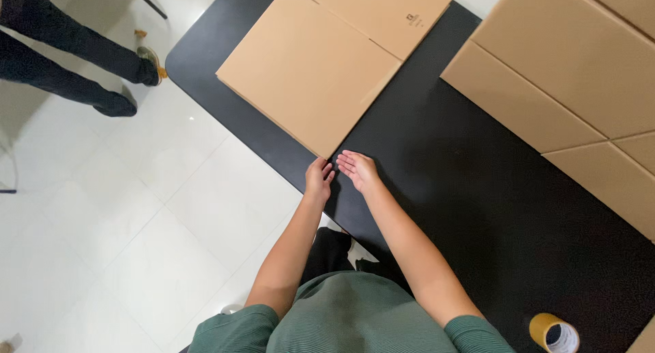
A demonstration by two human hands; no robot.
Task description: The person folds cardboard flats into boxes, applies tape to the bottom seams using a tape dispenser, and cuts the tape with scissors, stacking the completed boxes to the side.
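While both arms reached forward, the big black bench (pixel 437 189) filled most of the view, dark and smooth with a rounded corner. It stood on a floor (pixel 136 216) of pale shiny tiles.

On the right side of the bench lay a large stack of flat brown cardboard (pixel 566 73), running off the edge of the picture. It was well apart from the hands.

Next in size was the flat brown box (pixel 321 66), folded down and lying on the far left part of the bench. It was plain brown card, smooth, with straight edges and a crease across it. Its near corner pointed toward the person.

Another person's legs (pixel 61 60) in dark trousers and dark shoes stood on the floor to the far left, away from the bench.

The left hand (pixel 318 178) lay on the bench near its edge, just beside that near corner of the box. Its fingers were close together and held nothing. The right hand (pixel 358 169) was right next to it, open and flat, fingers pointing at the box corner, holding nothing.

A small roll of tape (pixel 554 334), yellow-brown and round, sat on the bench near the person's right side, well apart from the hands.
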